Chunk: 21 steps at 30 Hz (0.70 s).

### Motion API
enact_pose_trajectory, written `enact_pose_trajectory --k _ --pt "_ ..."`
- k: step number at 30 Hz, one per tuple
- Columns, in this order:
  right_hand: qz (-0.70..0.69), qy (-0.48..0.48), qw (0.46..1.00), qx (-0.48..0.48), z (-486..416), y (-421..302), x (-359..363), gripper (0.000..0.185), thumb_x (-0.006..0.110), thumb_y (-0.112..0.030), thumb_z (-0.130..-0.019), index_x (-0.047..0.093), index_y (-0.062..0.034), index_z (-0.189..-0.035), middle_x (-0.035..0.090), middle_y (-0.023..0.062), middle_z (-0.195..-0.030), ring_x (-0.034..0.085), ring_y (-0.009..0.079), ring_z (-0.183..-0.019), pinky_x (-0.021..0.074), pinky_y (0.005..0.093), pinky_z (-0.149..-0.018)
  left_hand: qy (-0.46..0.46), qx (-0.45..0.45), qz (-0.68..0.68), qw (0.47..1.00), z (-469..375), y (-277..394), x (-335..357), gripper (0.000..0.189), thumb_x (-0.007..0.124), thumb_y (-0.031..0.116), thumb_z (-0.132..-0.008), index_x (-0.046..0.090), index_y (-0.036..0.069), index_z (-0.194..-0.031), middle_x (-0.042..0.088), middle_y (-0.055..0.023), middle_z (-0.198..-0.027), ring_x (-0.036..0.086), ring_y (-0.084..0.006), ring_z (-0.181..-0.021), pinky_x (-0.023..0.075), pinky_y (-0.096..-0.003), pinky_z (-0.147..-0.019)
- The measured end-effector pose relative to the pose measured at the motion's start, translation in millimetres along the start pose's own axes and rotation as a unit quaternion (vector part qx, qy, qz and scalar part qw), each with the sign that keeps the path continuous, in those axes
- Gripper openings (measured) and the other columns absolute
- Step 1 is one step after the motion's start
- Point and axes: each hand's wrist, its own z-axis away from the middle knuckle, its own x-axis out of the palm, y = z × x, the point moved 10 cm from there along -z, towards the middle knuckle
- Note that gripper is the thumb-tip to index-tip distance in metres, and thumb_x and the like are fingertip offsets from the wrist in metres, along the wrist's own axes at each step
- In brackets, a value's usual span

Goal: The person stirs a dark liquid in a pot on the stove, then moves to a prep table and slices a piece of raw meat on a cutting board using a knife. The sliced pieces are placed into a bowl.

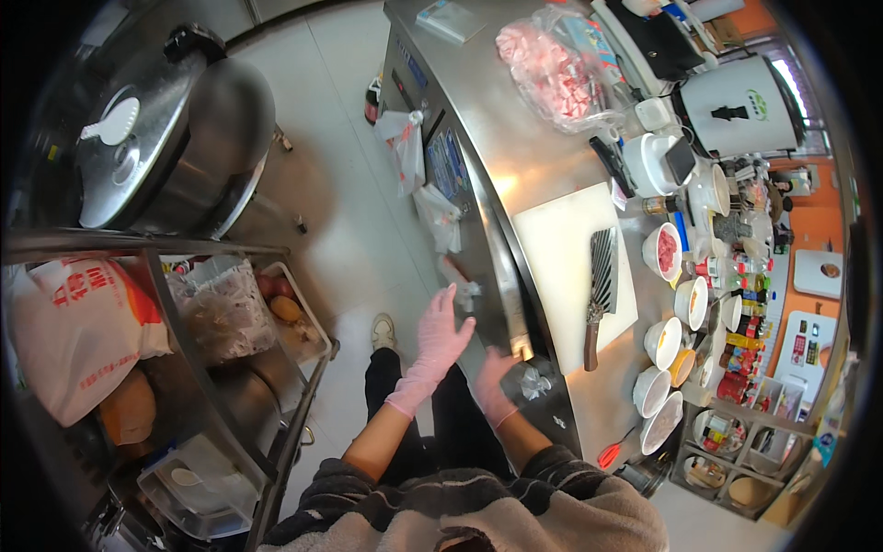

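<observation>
My left hand [440,334], in a pink glove, hovers in front of the metal counter's side with its fingers apart and nothing in it. My right hand [494,386], gloved the same, is blurred close to the counter front, beside a tan, shiny strip end [522,347]; whether it touches that strip I cannot tell. On the steel counter [486,90] lies a white cutting board [552,262]. A cleaver [601,276] with a dark patterned blade rests on the board, its wooden handle towards me.
A clear bag of raw meat [559,76] lies on the counter's far end. Several white bowls stand beyond the board, one holding red meat [666,250]. A red whisk [610,455] lies at the near edge. Plastic bags [439,214] hang from the counter front. A large steel pot [138,152] stands left, above loaded shelves.
</observation>
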Motion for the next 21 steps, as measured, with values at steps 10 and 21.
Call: enact_pose_trajectory --k 10,21 --pt "0.198 -0.689 0.646 -0.263 179 -9 150 0.045 0.062 -0.009 -0.081 0.052 -0.0022 -0.125 0.055 0.0177 -0.126 0.052 0.0314 -0.12 0.0411 0.0374 -0.103 0.14 -0.132 -0.294 0.936 -3 -80 -96 0.099 0.079 0.033 -0.067 0.026 0.008 -0.148 0.045 -0.0138 -0.135 0.047 -0.0298 -0.12 0.0306 -0.0458 -0.108" --pt "-0.251 -0.263 0.905 0.22 -193 -99 359 0.031 0.063 -0.029 -0.089 0.057 -0.0063 -0.11 0.062 0.0071 -0.097 0.058 0.0187 -0.078 0.0508 0.0334 -0.069 0.143 -0.07 -0.254 0.954 -26 -103 -141 0.082 0.078 0.025 -0.066 0.043 0.011 -0.14 0.057 -0.0072 -0.12 0.054 -0.026 -0.108 0.0388 -0.0424 -0.099"
